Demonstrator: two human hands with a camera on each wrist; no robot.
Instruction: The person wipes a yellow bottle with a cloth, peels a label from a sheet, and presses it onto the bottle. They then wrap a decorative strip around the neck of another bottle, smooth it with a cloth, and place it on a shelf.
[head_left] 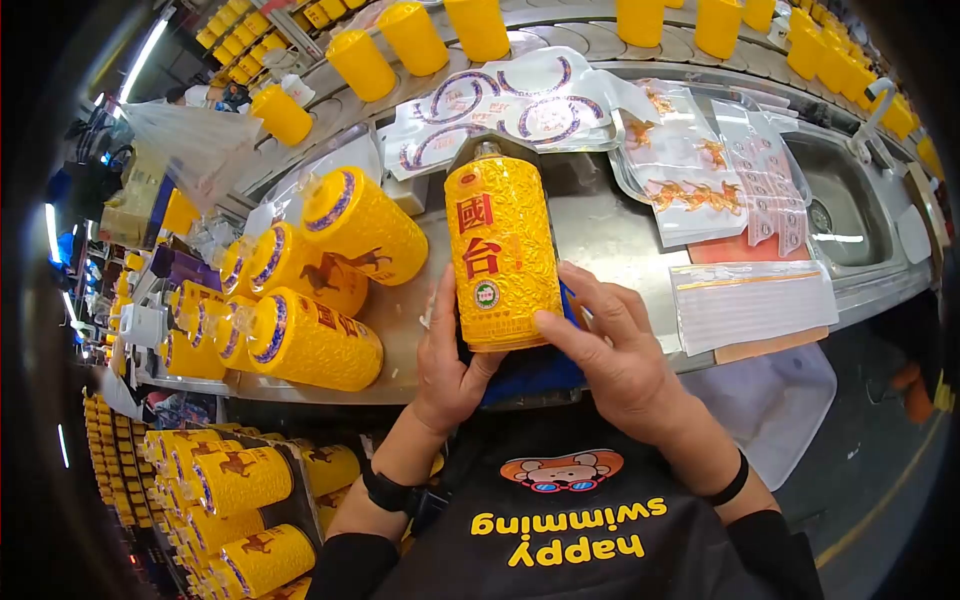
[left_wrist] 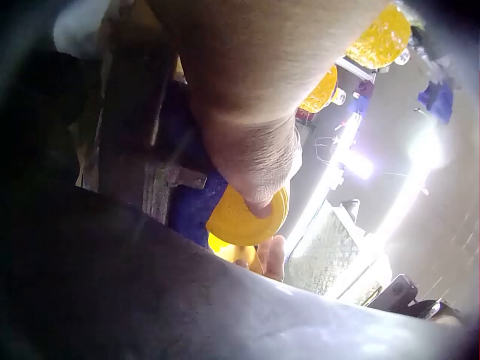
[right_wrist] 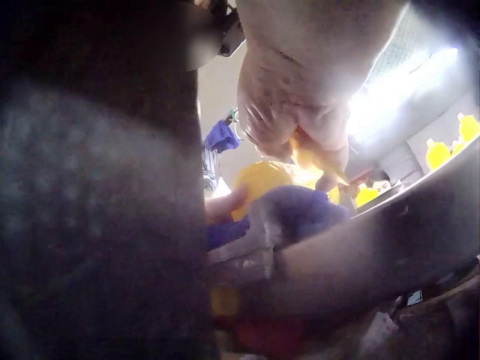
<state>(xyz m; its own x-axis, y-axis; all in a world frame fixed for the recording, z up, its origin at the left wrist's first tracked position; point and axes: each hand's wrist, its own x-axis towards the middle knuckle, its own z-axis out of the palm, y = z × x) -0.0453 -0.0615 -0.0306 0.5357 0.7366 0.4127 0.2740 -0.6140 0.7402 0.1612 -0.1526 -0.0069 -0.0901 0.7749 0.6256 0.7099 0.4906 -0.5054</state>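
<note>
Gripped low from both sides: yellow bottle [head_left: 507,255].
Left hand [head_left: 447,360] curls round one side; right hand [head_left: 628,365] pinches the other, thumb [head_left: 572,337] in front (red characters [head_left: 475,211] show).

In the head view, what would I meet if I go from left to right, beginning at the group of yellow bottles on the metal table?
Group of yellow bottles, left hand, held yellow bottle, right hand, white sheets, metal sink.
</note>
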